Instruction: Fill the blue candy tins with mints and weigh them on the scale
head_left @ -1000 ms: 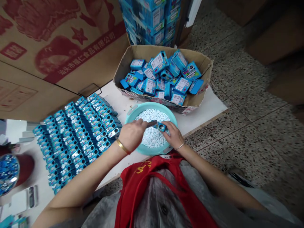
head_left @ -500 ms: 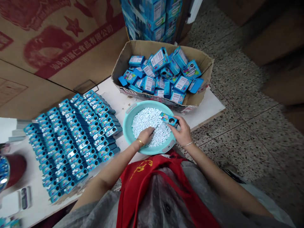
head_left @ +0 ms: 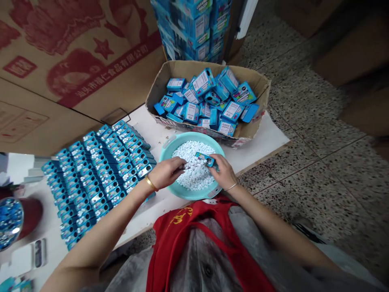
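Note:
A teal basin [head_left: 170,146] full of small white candies [head_left: 193,152] sits on the white table in front of me. My right hand [head_left: 223,172] holds a small blue box [head_left: 206,159] over the basin, its open end toward my left hand. My left hand [head_left: 166,172] is pinched at the box's opening, fingers together on white candies. Both hands hover over the near half of the basin.
To the left lie rows of filled blue boxes [head_left: 100,174] on the table [head_left: 261,140]. A cardboard carton [head_left: 258,81] behind the basin holds several loose blue boxes. More blue packs [head_left: 194,24] are stacked behind it. Large printed cardboard [head_left: 75,61] stands at left.
My left hand came up out of the candies to the mouth of the blue box. My right hand brought the box back toward the basin's middle.

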The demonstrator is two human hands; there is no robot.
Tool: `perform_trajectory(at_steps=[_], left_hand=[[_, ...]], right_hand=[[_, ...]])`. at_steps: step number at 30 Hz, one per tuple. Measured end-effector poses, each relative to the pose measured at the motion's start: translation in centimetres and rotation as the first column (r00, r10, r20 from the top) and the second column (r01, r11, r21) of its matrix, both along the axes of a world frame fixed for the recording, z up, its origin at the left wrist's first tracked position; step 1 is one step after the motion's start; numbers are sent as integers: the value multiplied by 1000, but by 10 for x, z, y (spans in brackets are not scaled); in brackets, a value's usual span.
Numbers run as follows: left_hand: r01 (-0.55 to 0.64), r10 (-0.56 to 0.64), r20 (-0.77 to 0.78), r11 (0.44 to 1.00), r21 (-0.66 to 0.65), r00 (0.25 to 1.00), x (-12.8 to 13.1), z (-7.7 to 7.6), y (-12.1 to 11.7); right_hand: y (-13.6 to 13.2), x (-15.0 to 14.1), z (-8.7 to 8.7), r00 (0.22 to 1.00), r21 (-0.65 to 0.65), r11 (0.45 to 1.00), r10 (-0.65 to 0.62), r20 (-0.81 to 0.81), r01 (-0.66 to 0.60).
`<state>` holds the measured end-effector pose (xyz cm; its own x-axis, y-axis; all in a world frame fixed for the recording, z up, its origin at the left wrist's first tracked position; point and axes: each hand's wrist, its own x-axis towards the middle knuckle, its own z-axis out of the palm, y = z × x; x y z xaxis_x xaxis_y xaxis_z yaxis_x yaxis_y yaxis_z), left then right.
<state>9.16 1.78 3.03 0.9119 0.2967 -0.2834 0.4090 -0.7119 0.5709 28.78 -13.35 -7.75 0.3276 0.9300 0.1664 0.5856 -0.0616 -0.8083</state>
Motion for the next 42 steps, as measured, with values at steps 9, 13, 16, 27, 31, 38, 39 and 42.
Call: perform_trajectory(at_steps=[9, 13, 16, 27, 31, 38, 39, 42], left_hand=[[256, -60, -512, 912, 321, 857, 58, 58, -35], [148, 14, -438, 931, 334, 899, 40, 64, -28], [-54, 102, -193, 969, 241, 976, 13, 48, -13], [-400, 402, 65, 915, -53, 913, -88, 4, -24], [-617, 610, 112, 785, 51, 785, -142, 5, -26], [-665, 669, -64, 743, 80, 740, -175, -27, -39], [-663, 668, -73, 744, 89, 740, -177, -36, -38], [-665, 676, -69, 735, 132, 734, -181, -64, -32]], right_hand=[[0, -17, -10, 998, 0, 998, 66, -10, -66], [0, -19, -8, 998, 14, 999, 50, -42, -50], [3, -25, 2, 992, 40, 996, 88, -90, -85], [74, 3, 39, 945, 59, 980, 200, -259, -191], [134, 84, 17, 983, -101, 980, -176, -52, 170], [203, 110, -44, 968, -262, 938, -248, -49, 227], [206, 107, -50, 967, -283, 932, -249, -49, 225], [206, 107, -58, 966, -335, 911, -259, -12, 240]])
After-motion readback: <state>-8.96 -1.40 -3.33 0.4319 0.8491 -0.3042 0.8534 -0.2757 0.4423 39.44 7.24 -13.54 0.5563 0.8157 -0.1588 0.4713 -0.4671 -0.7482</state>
